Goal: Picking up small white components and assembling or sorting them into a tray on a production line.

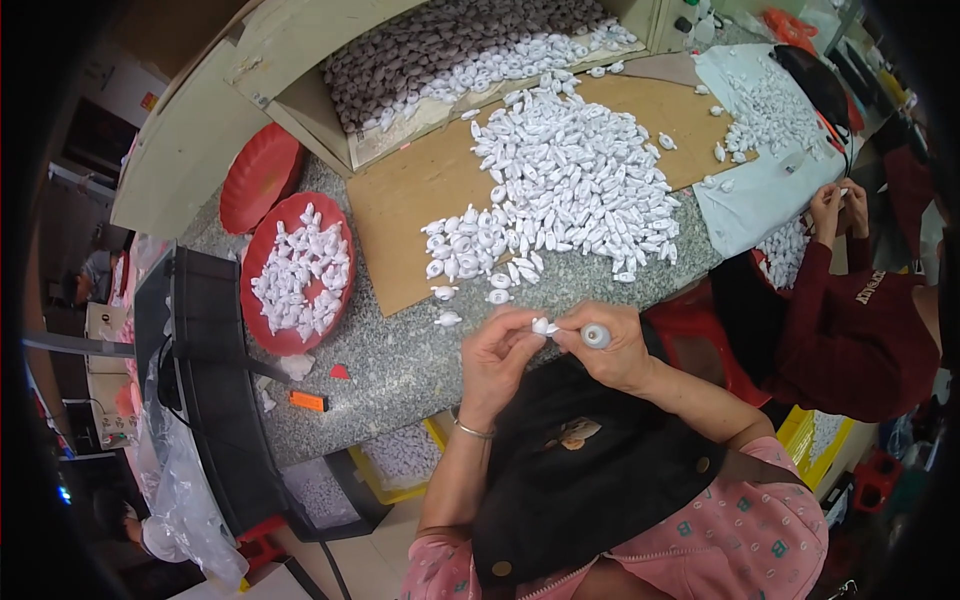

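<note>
Just past the table's near edge, my left hand (492,365) and my right hand (625,350) meet over my black apron. Between their fingertips is a small white figure-like piece (543,327), pinched from both sides. My right hand also grips a pale cylindrical tool (596,336), its round end facing up; its working tip is hidden. Beyond my hands, a few loose white pieces (447,318) lie on the speckled stone table (400,390). A large heap of elongated white pieces (580,170) covers brown cardboard, with rounder ones (465,245) at its near left.
A red dish (250,320) at left holds white pieces; another red dish (262,175) stands behind. A box (350,150) at the back is full of pieces. An orange block (308,401) lies near the front edge. A co-worker in a dark red sleeve (835,330) works at right.
</note>
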